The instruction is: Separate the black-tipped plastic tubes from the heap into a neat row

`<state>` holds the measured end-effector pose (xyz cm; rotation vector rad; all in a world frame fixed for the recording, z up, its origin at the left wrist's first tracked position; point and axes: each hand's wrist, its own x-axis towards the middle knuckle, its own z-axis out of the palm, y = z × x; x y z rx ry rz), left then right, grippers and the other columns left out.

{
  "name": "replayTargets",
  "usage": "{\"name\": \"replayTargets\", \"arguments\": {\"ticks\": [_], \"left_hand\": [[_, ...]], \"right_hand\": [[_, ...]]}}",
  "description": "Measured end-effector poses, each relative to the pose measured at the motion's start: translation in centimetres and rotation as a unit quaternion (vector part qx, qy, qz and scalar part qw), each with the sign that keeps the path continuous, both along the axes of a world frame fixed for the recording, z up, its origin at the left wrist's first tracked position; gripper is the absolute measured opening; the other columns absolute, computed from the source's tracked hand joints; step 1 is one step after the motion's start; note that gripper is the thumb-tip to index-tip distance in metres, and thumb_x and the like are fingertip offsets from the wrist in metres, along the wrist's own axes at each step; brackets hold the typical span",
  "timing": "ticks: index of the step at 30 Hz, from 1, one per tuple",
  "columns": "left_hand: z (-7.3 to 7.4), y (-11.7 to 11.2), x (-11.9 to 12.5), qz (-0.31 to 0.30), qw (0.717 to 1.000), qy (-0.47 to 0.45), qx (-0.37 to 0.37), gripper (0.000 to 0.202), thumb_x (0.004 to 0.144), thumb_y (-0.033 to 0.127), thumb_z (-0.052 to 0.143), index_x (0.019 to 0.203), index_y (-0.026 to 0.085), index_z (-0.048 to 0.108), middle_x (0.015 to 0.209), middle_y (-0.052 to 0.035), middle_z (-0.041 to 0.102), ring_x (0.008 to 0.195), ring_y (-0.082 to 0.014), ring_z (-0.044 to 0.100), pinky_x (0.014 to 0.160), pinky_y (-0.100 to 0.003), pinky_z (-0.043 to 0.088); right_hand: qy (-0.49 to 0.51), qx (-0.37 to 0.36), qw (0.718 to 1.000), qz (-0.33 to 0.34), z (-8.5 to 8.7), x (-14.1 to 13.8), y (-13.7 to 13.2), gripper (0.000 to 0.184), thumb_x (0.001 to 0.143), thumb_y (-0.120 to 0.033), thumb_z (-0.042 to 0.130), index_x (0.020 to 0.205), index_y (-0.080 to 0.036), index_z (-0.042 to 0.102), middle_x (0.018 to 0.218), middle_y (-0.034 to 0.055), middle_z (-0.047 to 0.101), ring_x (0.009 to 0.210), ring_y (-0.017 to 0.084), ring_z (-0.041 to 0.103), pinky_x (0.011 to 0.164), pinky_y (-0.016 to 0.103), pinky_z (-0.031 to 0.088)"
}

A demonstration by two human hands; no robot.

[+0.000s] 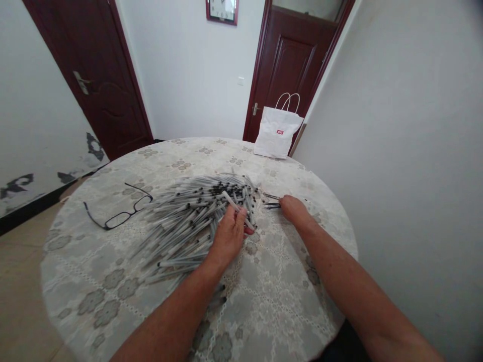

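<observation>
left hand (230, 230) pinches a pale tube (230, 201), probably tilted to clear the pile (181, 216); right hand (295, 208) by dark rods (272, 206), can't tell grip

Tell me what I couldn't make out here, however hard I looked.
All in the head view:
Pale tube: partly hidden by the left hand.
Thin dark sticks: right ends hidden by the right hand.
Wall clock: top cut off by the upper edge.
White bag: its sides hide any contents.
Red label: lettering too small.
</observation>
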<state>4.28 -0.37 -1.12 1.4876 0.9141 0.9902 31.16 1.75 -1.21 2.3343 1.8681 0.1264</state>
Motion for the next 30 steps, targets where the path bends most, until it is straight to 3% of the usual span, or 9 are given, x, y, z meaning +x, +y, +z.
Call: {"name": "replayTargets", "arguments": {"ticks": [6,8,10,12,14,15,20,25,30], "left_hand": [[0.2,-0.3,-0.2,-0.02,0.995,0.061,0.077,0.03,0.097,0.047,0.049,0.082,0.022,0.056,0.07,-0.0004,0.063,0.065,-0.0163,0.06,0.061,-0.025,0.045],[0.3,-0.5,0.0,-0.052,0.993,0.083,0.071,0.03,0.096,0.044,0.048,0.079,0.021,0.057,0.071,-0.0014,0.065,0.066,-0.0171,0.061,0.062,-0.026,0.045],[0.4,-0.7,0.1,-0.098,0.99,0.09,0.051,0.027,0.096,0.039,0.046,0.079,0.021,0.058,0.069,-0.0014,0.065,0.065,-0.0176,0.062,0.062,-0.027,0.045],[0.5,-1.0,0.1,-0.137,0.986,0.09,0.04,0.024,0.094,0.033,0.044,0.082,0.021,0.061,0.064,-0.0002,0.063,0.062,-0.0172,0.061,0.06,-0.027,0.044],[0.7,-1.2,0.1,-0.153,0.982,0.094,0.06,0.022,0.091,0.027,0.044,0.085,0.021,0.064,0.066,-0.0006,0.064,0.065,-0.0177,0.061,0.062,-0.027,0.044],[0.8,-1.3,0.0,-0.156,0.98,0.1,0.079,0.021,0.09,0.025,0.045,0.086,0.021,0.065,0.071,-0.0013,0.065,0.07,-0.0183,0.062,0.064,-0.027,0.044],[0.6,-1.0,0.0,-0.169,0.964,0.15,0.142,0.03,0.096,0.035,0.045,0.074,0.021,0.061,0.072,-0.0008,0.06,0.071,-0.018,0.056,0.065,-0.028,0.039],[0.1,-1.0,0.2,-0.178,0.96,0.144,0.161,0.039,0.1,0.04,0.04,0.073,0.02,0.059,0.067,0.0002,0.057,0.065,-0.0167,0.053,0.062,-0.027,0.038],[0.6,-1.5,0.2,-0.196,0.959,0.115,0.168,0.042,0.103,0.039,0.033,0.084,0.021,0.066,0.08,-0.0025,0.066,0.077,-0.0184,0.061,0.071,-0.027,0.043]], "right_hand": [[0.04,0.072,0.996,-0.014,0.5,-1.4,-1.7,0.032,0.098,-0.012,0.044,0.114,-0.01,0.071,0.112,0.0203,0.07,0.108,0.024,0.066,0.093,0.031,0.046],[0.129,0.13,0.983,0.008,0.8,-2.9,-2.9,0.034,0.103,-0.023,0.04,0.123,-0.014,0.066,0.112,0.0154,0.071,0.103,0.02,0.067,0.09,0.029,0.048],[0.348,0.196,0.916,0.04,1.1,-4.8,-4.1,0.037,0.103,-0.035,0.041,0.124,-0.017,0.065,0.099,0.0095,0.072,0.084,0.017,0.068,0.074,0.027,0.051],[0.556,0.207,0.803,0.058,1.3,-6.5,-5.3,0.042,0.099,-0.046,0.047,0.126,-0.018,0.063,0.088,0.005,0.069,0.068,0.015,0.064,0.052,0.023,0.044],[0.663,0.193,0.721,0.061,1.5,-7.8,-6.2,0.047,0.094,-0.051,0.055,0.126,-0.018,0.062,0.079,0.001,0.065,0.059,0.013,0.059,0.044,0.021,0.034],[0.684,0.19,0.702,0.06,1.5,-8.2,-6.5,0.046,0.091,-0.051,0.059,0.123,-0.018,0.063,0.074,-0.0008,0.062,0.056,0.011,0.056,0.043,0.02,0.032],[0.701,0.167,0.691,0.062,0.9,-8.4,-7.1,0.031,0.09,-0.048,0.063,0.099,-0.019,0.063,0.061,-0.0049,0.055,0.05,0.009,0.049,0.043,0.019,0.032],[0.693,0.121,0.702,0.108,0.6,-7.9,-7.4,0.027,0.091,-0.044,0.062,0.099,-0.018,0.062,0.065,-0.0032,0.06,0.051,0.009,0.05,0.045,0.02,0.035],[0.69,0.109,0.704,0.127,1.3,-8.4,-7.7,0.022,0.092,-0.04,0.06,0.095,-0.018,0.063,0.069,-0.0013,0.063,0.052,0.009,0.052,0.047,0.02,0.038]]}}
